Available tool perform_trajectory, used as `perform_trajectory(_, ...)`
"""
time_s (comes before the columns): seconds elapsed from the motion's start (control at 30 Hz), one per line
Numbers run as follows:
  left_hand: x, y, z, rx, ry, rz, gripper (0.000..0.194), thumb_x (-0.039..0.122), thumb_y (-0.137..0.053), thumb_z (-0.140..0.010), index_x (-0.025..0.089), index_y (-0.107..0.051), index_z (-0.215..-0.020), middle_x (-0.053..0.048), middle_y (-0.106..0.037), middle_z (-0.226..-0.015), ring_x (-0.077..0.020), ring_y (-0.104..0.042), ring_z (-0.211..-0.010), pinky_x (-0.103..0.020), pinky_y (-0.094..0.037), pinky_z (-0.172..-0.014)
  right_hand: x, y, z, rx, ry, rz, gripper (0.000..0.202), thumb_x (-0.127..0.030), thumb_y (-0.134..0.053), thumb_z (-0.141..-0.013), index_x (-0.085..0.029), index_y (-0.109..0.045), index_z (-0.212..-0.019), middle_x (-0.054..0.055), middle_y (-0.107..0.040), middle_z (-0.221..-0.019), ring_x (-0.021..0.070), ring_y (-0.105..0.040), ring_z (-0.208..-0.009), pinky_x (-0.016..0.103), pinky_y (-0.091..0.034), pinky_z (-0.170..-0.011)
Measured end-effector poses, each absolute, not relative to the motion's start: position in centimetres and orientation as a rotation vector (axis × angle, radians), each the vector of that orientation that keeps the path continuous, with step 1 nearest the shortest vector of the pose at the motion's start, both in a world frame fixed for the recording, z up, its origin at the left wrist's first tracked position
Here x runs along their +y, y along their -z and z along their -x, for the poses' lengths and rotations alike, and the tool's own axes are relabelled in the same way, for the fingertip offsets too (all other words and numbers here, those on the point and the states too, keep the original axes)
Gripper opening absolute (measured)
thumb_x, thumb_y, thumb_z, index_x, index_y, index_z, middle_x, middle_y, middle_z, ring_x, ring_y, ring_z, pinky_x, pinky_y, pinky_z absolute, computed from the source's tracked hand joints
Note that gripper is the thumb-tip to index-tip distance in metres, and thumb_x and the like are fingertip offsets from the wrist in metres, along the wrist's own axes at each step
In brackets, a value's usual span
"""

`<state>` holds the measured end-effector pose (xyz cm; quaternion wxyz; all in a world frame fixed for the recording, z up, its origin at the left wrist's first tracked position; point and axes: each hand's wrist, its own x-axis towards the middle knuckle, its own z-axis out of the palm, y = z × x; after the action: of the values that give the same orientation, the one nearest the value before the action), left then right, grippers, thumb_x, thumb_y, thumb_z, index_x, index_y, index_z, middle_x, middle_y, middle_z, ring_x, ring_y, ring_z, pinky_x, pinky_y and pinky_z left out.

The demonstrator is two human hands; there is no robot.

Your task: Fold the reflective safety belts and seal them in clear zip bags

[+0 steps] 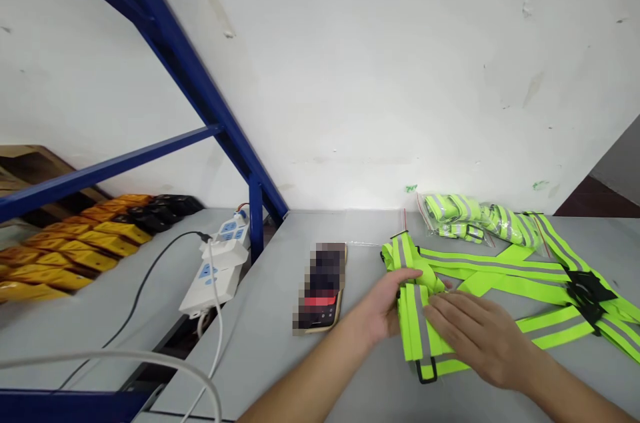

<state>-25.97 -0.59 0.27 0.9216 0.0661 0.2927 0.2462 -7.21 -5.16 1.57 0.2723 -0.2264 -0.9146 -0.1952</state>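
A neon-green reflective strap vest (417, 323) with grey stripes is partly folded into a bundle on the grey table. My left hand (387, 306) is closed round the left side of this bundle, its thumb on top and its other fingers mostly hidden. My right hand (475, 333) lies over the bundle with straight fingers pressed against the straps; its thumb is out of sight. A black buckle (427, 370) hangs at the bundle's near end. Loose straps stretch right to a black back piece (590, 293).
Bagged reflective straps (455, 208) lie by the wall (380, 76). A phone (323, 286) rests left of my hands. Farther left are a blue metal frame (200, 99), white power strips (213, 276) with cables, and yellow packets (85, 253) on another surface.
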Motion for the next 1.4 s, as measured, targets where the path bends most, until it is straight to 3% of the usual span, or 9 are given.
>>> perform_trajectory(0.2, -0.4, -0.5, 26.7, 0.595, -0.51, -0.418, 0.038, 0.026, -0.063, -0.083, 0.007, -0.064, -0.115, -0.016, -0.072, -0.106, -0.0251, -0.068, -0.098, -0.031, -0.047, -0.089, -5.6, -1.8, 7.8, -2.534, 0.232, 0.593, 0.038, -0.036, -0.039, -0.098, -0.009, -0.058, -0.118, 0.012, -0.071, -0.095, 0.0216, -0.067, -0.09, 0.033, -0.055, -0.076)
perform_trajectory(0.33, -0.9, -0.8, 26.7, 0.653, -0.511, -0.633, 0.035, 0.026, -0.074, -0.076, 0.01, -0.069, -0.108, -0.012, -0.073, -0.1, -0.0245, -0.068, -0.097, -0.031, -0.049, -0.086, -5.1, -2.1, 7.5, -2.483, -0.219, 0.697, 0.032, -0.038, -0.051, -0.094, -0.015, -0.059, -0.114, 0.009, -0.071, -0.098, 0.0192, -0.066, -0.093, 0.03, -0.055, -0.082)
perform_trajectory(0.47, -1.2, -0.3, 27.2, 0.654, -0.477, -0.749, 0.041, 0.048, -0.069, -0.079, 0.015, -0.071, -0.104, -0.009, -0.074, -0.096, -0.0243, -0.067, -0.099, -0.033, -0.049, -0.088, -4.8, -2.8, 7.5, -2.39, -0.567, 0.888, 0.024, -0.034, -0.056, -0.091, -0.02, -0.061, -0.111, 0.008, -0.067, -0.103, 0.0178, -0.065, -0.094, 0.026, -0.054, -0.08)
perform_trajectory(0.57, -1.2, 0.3, 28.0, 0.655, -0.446, -0.845, 0.054, 0.06, -0.071, -0.069, 0.016, -0.071, -0.101, -0.009, -0.073, -0.09, -0.0257, -0.066, -0.099, -0.035, -0.048, -0.087, -4.8, -2.9, 7.8, -2.344, -0.519, 1.018, 0.02, -0.036, -0.057, -0.091, -0.021, -0.062, -0.103, 0.007, -0.06, -0.096, 0.0171, -0.062, -0.084, 0.027, -0.054, -0.071)
perform_trajectory(0.7, -1.2, 0.6, 28.2, 0.554, -0.387, -0.878, 0.061, 0.037, -0.091, -0.046, 0.016, -0.071, -0.099, -0.006, -0.072, -0.088, -0.0275, -0.065, -0.097, -0.035, -0.048, -0.085, -4.7, -2.2, 8.3, -2.193, -0.2, 1.129, 0.029, -0.044, -0.057, -0.089, -0.019, -0.057, -0.104, 0.008, -0.057, -0.091, 0.0204, -0.06, -0.079, 0.032, -0.053, -0.063)
perform_trajectory(0.9, -1.4, 0.5, 26.6, 0.477, -0.512, -0.546, 0.025, 0.012, -0.066, -0.062, 0.012, -0.071, -0.087, -0.005, -0.07, -0.077, -0.0241, -0.065, -0.088, -0.035, -0.047, -0.083, -4.4, -2.0, 8.0, -2.084, 0.374, 0.965, 0.023, -0.038, -0.053, -0.092, -0.018, -0.056, -0.103, 0.01, -0.064, -0.092, 0.0239, -0.06, -0.088, 0.045, -0.046, -0.084)
perform_trajectory(1.07, -1.3, 0.6, 25.9, 0.402, -0.577, -0.397, 0.039, 0.014, -0.059, -0.063, 0.014, -0.069, -0.1, -0.006, -0.071, -0.088, -0.0236, -0.064, -0.093, -0.033, -0.045, -0.084, -4.7, -1.9, 8.0, -2.375, 0.314, 0.925, 0.079, -0.064, -0.056, -0.08, -0.006, -0.045, -0.133, 0.021, -0.058, -0.127, 0.0344, -0.046, -0.125, 0.056, -0.038, -0.103)
perform_trajectory(1.23, -1.3, 0.7, 26.0, 0.387, -0.581, -0.43, 0.054, 0.007, -0.059, -0.06, 0.012, -0.064, -0.114, -0.009, -0.072, -0.094, -0.0259, -0.065, -0.1, -0.036, -0.041, -0.094, -4.4, -1.3, 7.5, -2.403, 0.451, 0.886, 0.047, -0.006, -0.044, -0.085, -0.007, -0.048, -0.132, 0.016, -0.059, -0.13, 0.0298, -0.045, -0.13, 0.05, -0.044, -0.103)
perform_trajectory(1.4, -0.6, 0.0, 26.3, 0.502, -0.616, -0.443, 0.043, 0.019, -0.064, -0.072, 0.01, -0.065, -0.114, -0.013, -0.072, -0.098, -0.0276, -0.067, -0.099, -0.035, -0.045, -0.091, -4.2, -1.6, 7.0, -2.463, 0.43, 0.709, 0.054, 0.004, -0.034, -0.075, -0.007, -0.054, -0.124, 0.014, -0.068, -0.115, 0.0247, -0.059, -0.114, 0.041, -0.052, -0.094)
